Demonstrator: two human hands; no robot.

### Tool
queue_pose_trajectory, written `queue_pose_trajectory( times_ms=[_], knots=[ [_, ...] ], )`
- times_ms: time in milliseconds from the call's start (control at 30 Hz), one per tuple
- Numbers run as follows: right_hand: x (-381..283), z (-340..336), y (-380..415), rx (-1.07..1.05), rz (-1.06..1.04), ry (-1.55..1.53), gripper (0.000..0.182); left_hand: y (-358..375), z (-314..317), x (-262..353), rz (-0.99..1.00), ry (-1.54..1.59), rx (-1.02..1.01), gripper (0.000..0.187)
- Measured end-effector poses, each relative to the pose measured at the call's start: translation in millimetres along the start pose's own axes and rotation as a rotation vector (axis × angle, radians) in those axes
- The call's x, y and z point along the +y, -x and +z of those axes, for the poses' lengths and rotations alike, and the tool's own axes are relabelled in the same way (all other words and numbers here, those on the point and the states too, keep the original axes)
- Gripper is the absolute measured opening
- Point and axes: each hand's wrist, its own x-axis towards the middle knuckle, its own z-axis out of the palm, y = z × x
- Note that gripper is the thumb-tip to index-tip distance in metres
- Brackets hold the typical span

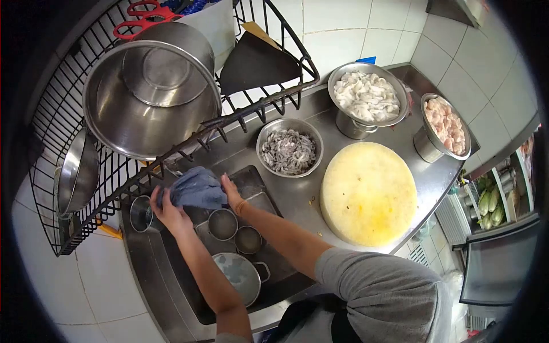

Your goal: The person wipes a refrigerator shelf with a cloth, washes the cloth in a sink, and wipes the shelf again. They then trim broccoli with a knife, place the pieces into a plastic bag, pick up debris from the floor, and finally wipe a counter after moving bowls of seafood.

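Observation:
A bunched blue-grey cloth (199,187) is between my two hands above the far end of the sink (171,268). My left hand (170,212) is at the cloth's left side, its fingers bent against the edge of the fabric. On the right side my right hand (231,193) grips the cloth, with part of its fingers hidden. Just below the cloth stand two small round metal cups (222,224), (249,239). A metal bowl (141,214) is left of my left hand. Nearer to me, a pot with a handle (239,279) sits in the sink.
A black wire rack (171,150) holding a large steel pot (154,134) overhangs the sink. Right of the sink are a bowl of greyish strips (289,151), a round yellow chopping block (369,194), a bowl of white pieces (366,96) and a container of pink meat (444,127).

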Motion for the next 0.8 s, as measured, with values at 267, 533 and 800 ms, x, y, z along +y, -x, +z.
queue_pose_trajectory(
  times_ms=[267,533,800],
  knots=[
    [-96,60,84,0.169,-0.729,0.604,0.034,-29,-84,-176,-0.467,0.261,0.173,0.049],
    [-81,61,35,0.389,-0.308,0.711,0.026,-31,-73,-200,-0.496,0.318,0.149,0.030],
    [-110,51,42,0.016,-0.303,1.153,0.036,-35,-83,-178,-0.466,0.145,0.066,0.033]
  ],
)
